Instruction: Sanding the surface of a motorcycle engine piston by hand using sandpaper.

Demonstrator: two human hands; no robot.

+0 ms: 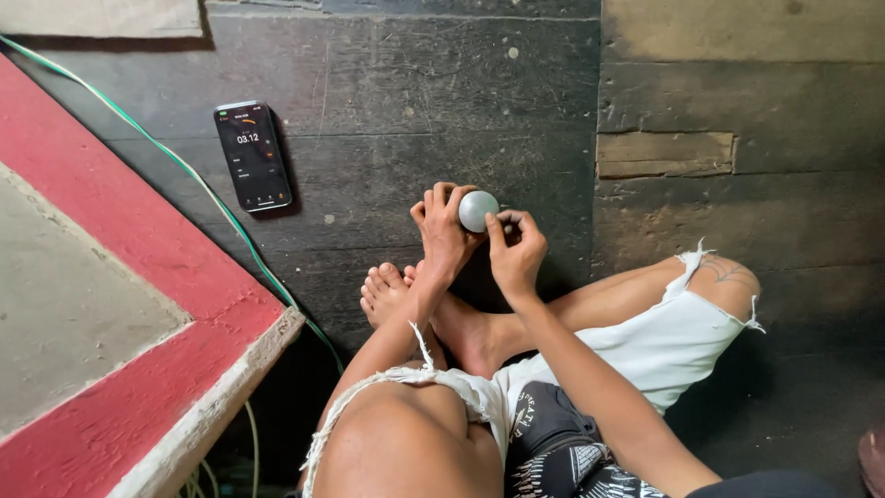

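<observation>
White, round, smooth ball (477, 210) sits clasped between both hands: left hand (445, 235) grasps it from nine o'clock, right hand (516, 251) pinches at five o'clock.

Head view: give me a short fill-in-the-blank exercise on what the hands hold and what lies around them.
1. Both hands, left hand and right hand, hold a small pale ____ between them.
2. The phone lies face-up on the dark wooden ____.
3. A thin cable of ____ colour runs past the phone.
4. The person sits cross-legged with ____ feet.

Missing words: ball; floor; green; bare
</observation>
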